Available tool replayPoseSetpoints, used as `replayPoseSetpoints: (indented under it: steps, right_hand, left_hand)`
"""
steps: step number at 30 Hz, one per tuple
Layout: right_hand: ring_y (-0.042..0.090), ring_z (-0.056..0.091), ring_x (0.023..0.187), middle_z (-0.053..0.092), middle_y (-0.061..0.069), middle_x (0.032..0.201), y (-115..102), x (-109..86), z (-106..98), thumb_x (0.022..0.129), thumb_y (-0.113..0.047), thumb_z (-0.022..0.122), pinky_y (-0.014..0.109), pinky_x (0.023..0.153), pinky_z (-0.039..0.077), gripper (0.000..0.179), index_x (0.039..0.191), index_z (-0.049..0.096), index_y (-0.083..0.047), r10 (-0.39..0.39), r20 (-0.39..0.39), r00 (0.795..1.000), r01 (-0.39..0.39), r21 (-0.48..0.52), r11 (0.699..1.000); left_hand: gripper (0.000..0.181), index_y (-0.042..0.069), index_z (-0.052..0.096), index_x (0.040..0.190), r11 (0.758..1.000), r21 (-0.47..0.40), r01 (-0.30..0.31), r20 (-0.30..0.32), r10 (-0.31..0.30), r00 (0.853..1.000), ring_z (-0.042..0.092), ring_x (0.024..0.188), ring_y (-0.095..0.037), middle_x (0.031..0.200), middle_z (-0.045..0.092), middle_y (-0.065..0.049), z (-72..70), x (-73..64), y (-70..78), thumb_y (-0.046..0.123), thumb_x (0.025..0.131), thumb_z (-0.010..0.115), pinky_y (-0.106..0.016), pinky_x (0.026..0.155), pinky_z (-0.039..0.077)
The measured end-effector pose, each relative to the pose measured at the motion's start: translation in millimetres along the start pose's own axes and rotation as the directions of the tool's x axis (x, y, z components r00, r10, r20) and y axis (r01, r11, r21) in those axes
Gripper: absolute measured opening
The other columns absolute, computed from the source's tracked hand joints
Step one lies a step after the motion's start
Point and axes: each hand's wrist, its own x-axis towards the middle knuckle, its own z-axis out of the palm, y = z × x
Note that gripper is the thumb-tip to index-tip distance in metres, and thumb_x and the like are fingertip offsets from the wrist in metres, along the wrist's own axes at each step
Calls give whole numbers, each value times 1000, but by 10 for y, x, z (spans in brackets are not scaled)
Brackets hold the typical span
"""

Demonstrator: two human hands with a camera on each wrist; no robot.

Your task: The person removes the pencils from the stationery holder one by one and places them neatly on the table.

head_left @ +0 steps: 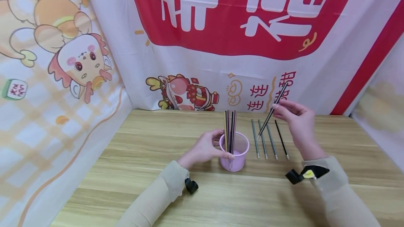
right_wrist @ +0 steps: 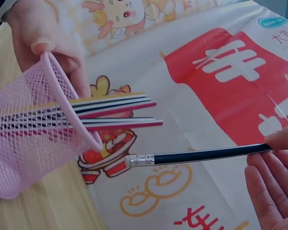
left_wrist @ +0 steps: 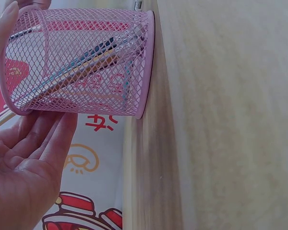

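Printed cloth (head_left: 189, 57) hangs on the far side of the wooden desk (head_left: 151, 139). Left hand (head_left: 205, 149) grasps the pink mesh cup (head_left: 233, 164), upright on the desk; a pencil bundle (head_left: 233, 129) leans inside, at left. Right hand (head_left: 297, 120) pinches a black pencil (head_left: 267, 120), eraser end down, raised right of the cup. On the desk, right of cup: three grey pencils (head_left: 271, 141), one dark pencil (head_left: 281, 139).
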Motion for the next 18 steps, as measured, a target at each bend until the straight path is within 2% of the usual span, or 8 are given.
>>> replayPoseSetpoints:
  steps: [4, 10, 15, 18]
  right_hand:
    - [15, 74, 81, 76, 3, 100, 15, 36, -134, 85, -15, 86, 27, 78, 60, 40, 118, 71, 1, 40, 8, 999, -40, 8, 999]
    - [11, 74, 83, 75, -4, 99, 19, 90, -329, 85, -23, 85, 21, 79, 58, 47, 124, 70, -2, 91, -22, 996, -93, -112, 989]
    - [7, 73, 84, 73, -12, 99, 33, 165, -488, 85, -33, 85, 16, 79, 56, 52, 127, 70, -7, 138, -35, 990, -142, -232, 962]
    - [6, 72, 87, 72, -14, 102, 52, 223, -578, 86, -40, 82, 14, 80, 55, 59, 133, 67, -8, 171, -29, 985, -171, -335, 927]
  left_hand:
    - [92, 4, 53, 143, 1000, -3, 1, 6, -1, 1000, 64, 108, -11, 122, 66, 2, -3, -2, 7, 28, 67, 98, -33, 98, 52]
    - [89, 5, 54, 143, 1000, -28, 4, 13, -4, 1000, 64, 108, -12, 121, 67, 3, -5, 1, 8, 26, 68, 97, -33, 98, 53]
    - [88, 6, 54, 143, 999, -44, 2, 15, -2, 1000, 64, 108, -12, 121, 67, 3, -8, 5, 5, 25, 68, 97, -36, 99, 52]
    - [89, 6, 54, 143, 999, -40, 0, 14, 0, 1000, 64, 108, -12, 122, 67, 3, -10, 6, 6, 25, 67, 98, -38, 100, 52]
